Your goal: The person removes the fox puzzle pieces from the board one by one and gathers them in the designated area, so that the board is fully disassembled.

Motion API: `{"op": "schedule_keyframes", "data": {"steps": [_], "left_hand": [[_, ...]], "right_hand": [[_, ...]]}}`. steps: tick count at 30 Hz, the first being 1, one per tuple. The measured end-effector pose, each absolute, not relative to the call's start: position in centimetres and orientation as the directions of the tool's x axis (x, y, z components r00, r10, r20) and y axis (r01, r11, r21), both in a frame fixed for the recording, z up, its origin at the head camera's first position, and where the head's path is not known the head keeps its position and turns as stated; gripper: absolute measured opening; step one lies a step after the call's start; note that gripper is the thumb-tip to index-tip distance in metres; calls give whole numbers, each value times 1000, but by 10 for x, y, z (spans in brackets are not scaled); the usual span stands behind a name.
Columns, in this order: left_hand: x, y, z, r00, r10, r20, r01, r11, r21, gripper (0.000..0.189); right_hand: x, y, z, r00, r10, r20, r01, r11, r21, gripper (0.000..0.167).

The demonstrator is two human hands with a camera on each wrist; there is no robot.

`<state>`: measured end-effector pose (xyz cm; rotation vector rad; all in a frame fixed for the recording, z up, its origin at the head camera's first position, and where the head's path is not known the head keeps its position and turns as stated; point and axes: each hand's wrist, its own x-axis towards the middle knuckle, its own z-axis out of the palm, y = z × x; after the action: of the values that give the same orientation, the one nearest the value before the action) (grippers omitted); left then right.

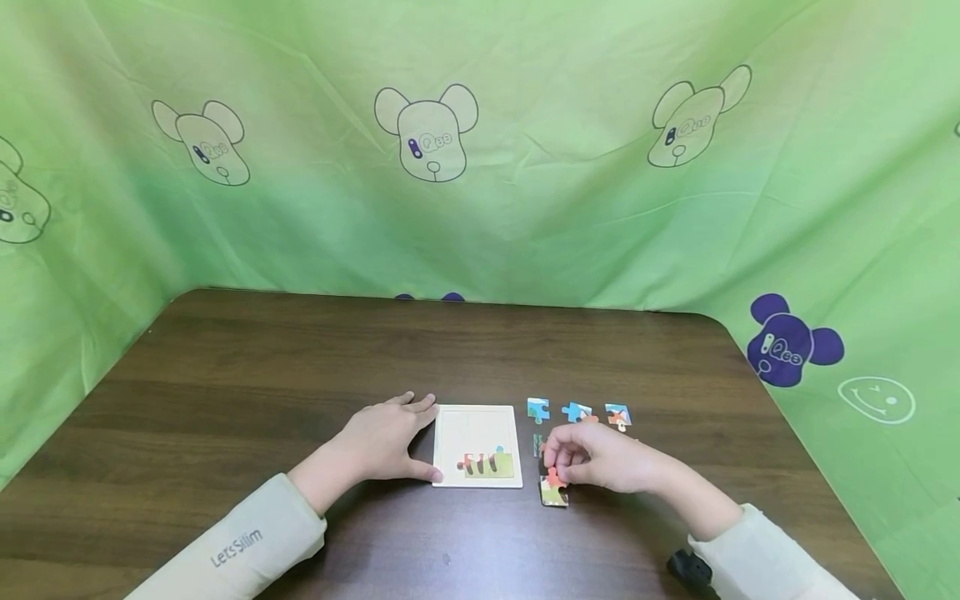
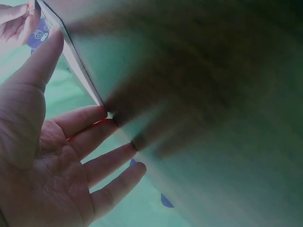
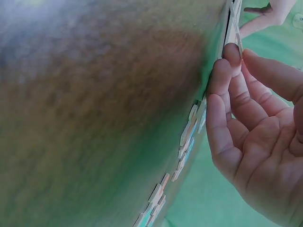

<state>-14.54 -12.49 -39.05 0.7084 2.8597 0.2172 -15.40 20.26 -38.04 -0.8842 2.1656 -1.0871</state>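
Note:
A white square puzzle board (image 1: pixel 476 425) lies on the table, with joined green, red and striped pieces (image 1: pixel 487 465) in its lower part. My left hand (image 1: pixel 390 437) rests at the board's left edge, fingers spread and thumb touching near the lower corner. To the right of the board, my right hand (image 1: pixel 596 457) pinches a red and green puzzle piece (image 1: pixel 554 492) between thumb and fingertips. Seen from the right wrist, that piece is a thin tilted edge. A dark green piece (image 1: pixel 537 445) is partly hidden behind the right hand.
Three blue-toned pieces stand in a row beyond the right hand: a left one (image 1: pixel 537 408), a middle one (image 1: pixel 576 412) and a right one (image 1: pixel 618 414). The brown wooden table (image 1: pixel 300 358) ends at a green printed curtain (image 1: pixel 525 225).

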Motion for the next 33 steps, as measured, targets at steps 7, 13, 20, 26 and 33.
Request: {"op": "schedule_keyframes", "data": {"steps": [7, 13, 20, 26, 33], "left_hand": [[-145, -125, -391, -869, 472, -148, 444, 876, 190, 92], [-145, -126, -391, -869, 473, -148, 443, 875, 195, 92], [-145, -126, -392, -868, 474, -148, 445, 875, 193, 93], [-145, -126, -392, -869, 471, -153, 441, 876, 193, 93], [-146, -125, -391, -868, 471, -157, 441, 877, 189, 93]], "right_hand": [[-153, 201, -381, -647, -737, -196, -317, 494, -809, 9], [-152, 203, -380, -650, -732, -202, -326, 509, -796, 10], [-154, 205, -378, -651, -736, -184, -338, 498, -798, 8], [-157, 200, -376, -644, -749, -158, -345, 469, -813, 8], [-160, 183, -375, -641, -746, -179, -344, 488, -802, 6]]}}
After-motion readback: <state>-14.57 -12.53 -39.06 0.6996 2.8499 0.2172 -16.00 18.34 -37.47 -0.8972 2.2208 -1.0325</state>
